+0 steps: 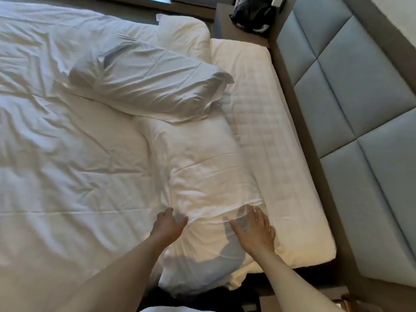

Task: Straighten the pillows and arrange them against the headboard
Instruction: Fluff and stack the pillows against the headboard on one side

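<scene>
The near pillow (202,181) is white cotton-like cloth, matt and finely creased. The pillow (148,79) beyond is the same crumpled white fabric. The duvet (63,154) is soft, wrinkled white cloth. The mattress cover (265,122) looks quilted, faintly checked. The headboard (351,91) is padded in smooth, slightly sheeny grey-blue panels.

Bedroom, likely hotel room. You stand at near side of wide bed (270,131) made up all in white: rumpled duvet (67,165) at left, several white pillows (146,86) across middle. Padded grey panelled headboard (360,109) runs along right edge. Dark wood nightstand (221,23) at far end carries dark bag (254,14).
</scene>
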